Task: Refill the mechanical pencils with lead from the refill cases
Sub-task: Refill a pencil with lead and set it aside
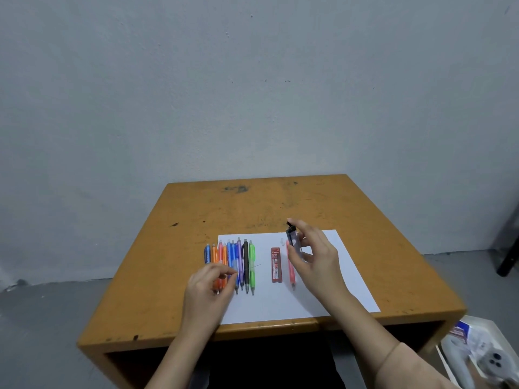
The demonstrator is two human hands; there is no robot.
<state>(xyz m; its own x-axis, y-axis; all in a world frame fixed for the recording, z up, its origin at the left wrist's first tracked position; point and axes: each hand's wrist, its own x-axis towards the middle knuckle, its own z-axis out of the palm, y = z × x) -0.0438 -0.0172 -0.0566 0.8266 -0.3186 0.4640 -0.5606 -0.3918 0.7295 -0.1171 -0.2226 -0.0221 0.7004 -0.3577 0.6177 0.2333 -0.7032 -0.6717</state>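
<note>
Several coloured mechanical pencils [246, 262] lie side by side at the left end of a white paper sheet [280, 304]. My left hand [209, 287] hovers over their lower ends and pinches a thin lead [251, 268] that points to the right. My right hand [314, 259] holds a clear refill case with a black cap [293, 238], tilted above the paper. A red refill case [276, 265] lies flat on the sheet. Right of it lies a pink pencil [290, 269], partly hidden by my right hand, with a small clear cap [282, 241] near its top.
The paper lies on a small orange wooden table [252, 209] against a grey wall. An open box with white packaging [477, 357] sits on the floor at the lower right. A dark object [509, 248] leans at the right edge.
</note>
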